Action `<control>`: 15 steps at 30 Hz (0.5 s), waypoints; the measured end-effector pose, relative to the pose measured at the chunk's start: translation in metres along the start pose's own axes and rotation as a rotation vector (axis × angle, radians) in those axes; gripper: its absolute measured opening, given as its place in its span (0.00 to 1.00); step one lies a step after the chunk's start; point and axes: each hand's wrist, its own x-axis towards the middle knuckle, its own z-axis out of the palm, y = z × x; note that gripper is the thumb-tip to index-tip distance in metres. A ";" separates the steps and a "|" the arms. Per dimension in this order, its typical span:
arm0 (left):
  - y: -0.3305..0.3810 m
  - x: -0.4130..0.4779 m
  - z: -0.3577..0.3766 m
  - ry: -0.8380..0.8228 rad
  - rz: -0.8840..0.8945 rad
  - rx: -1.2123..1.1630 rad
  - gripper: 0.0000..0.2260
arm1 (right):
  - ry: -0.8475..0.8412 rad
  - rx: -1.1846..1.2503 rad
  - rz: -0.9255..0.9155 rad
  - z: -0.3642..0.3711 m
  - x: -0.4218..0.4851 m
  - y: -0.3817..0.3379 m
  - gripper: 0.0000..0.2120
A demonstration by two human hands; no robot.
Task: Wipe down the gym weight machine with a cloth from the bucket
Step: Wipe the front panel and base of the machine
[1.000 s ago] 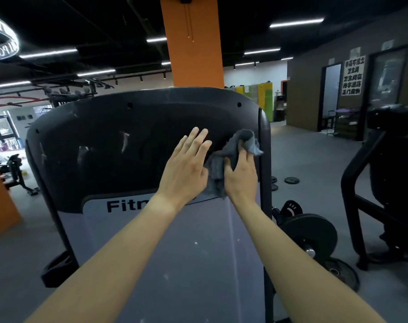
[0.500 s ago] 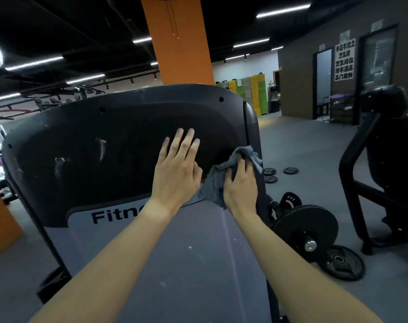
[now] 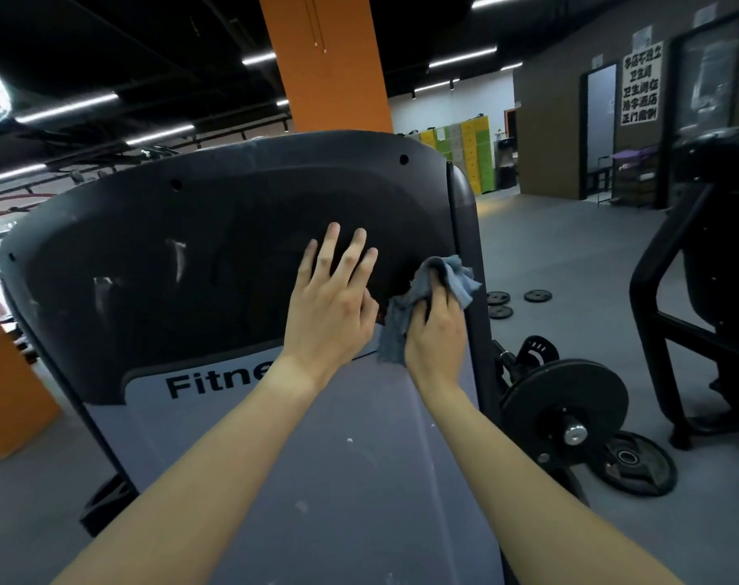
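One gym weight machine (image 3: 215, 255) close ahead, with a rear cover dark and curved on top and grey below. Two bare hands on it. Left hand (image 3: 330, 314) spread wide, fingers straight and fanned, palm flat on the dark part. Right hand (image 3: 437, 335) just beside it, fingers curled over one grey-blue cloth (image 3: 397, 327), pressing it to the cover near the right edge, about where dark meets grey, with loose corners sticking out above the fingers and beside the palm. Five weight plates in all: one large plate (image 3: 564, 409) upright on a peg to the right of the machine, one flat plate (image 3: 638, 462) on the floor near it, three small plates (image 3: 501, 312) lying further back. Two orange pillars: one (image 3: 325, 65) behind the machine, one (image 3: 4, 394) cut by the left border. One second black machine (image 3: 714, 255) at the right, partly out of frame. One wall sign (image 3: 641, 84), characters too small to read. Black lettering "Fitne" on the grey, the rest hidden behind the left wrist. Right thumb out of sight. Foot of the machine lost behind the forearms and the lower border.
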 end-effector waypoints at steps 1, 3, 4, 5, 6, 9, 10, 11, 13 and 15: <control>-0.001 0.001 0.000 0.008 0.004 0.000 0.23 | 0.000 0.016 0.012 0.002 0.006 -0.007 0.22; -0.002 0.003 0.001 0.022 0.006 -0.011 0.23 | -0.024 0.044 -0.048 0.002 0.025 -0.025 0.21; -0.002 0.004 0.001 0.031 0.004 -0.016 0.22 | -0.046 0.048 -0.092 0.001 0.035 -0.031 0.21; 0.000 0.004 0.002 0.038 0.000 -0.017 0.22 | -0.066 0.044 -0.132 -0.001 0.043 -0.035 0.22; 0.001 0.004 0.003 0.039 -0.002 -0.016 0.22 | -0.082 0.039 -0.155 -0.003 0.048 -0.034 0.22; 0.004 0.004 0.005 0.039 -0.010 -0.012 0.22 | -0.068 0.001 -0.138 -0.007 0.038 -0.014 0.22; 0.005 0.003 0.005 0.042 -0.015 -0.012 0.23 | -0.036 -0.014 -0.095 -0.006 0.029 -0.005 0.22; 0.005 0.003 0.005 0.045 -0.019 -0.015 0.23 | -0.001 -0.021 -0.034 -0.005 0.021 0.002 0.22; 0.004 0.003 0.004 0.050 -0.023 -0.019 0.23 | 0.051 0.004 0.087 -0.001 0.014 0.001 0.20; 0.003 0.004 0.004 0.059 -0.018 -0.018 0.23 | 0.043 0.036 0.099 0.001 0.022 -0.015 0.18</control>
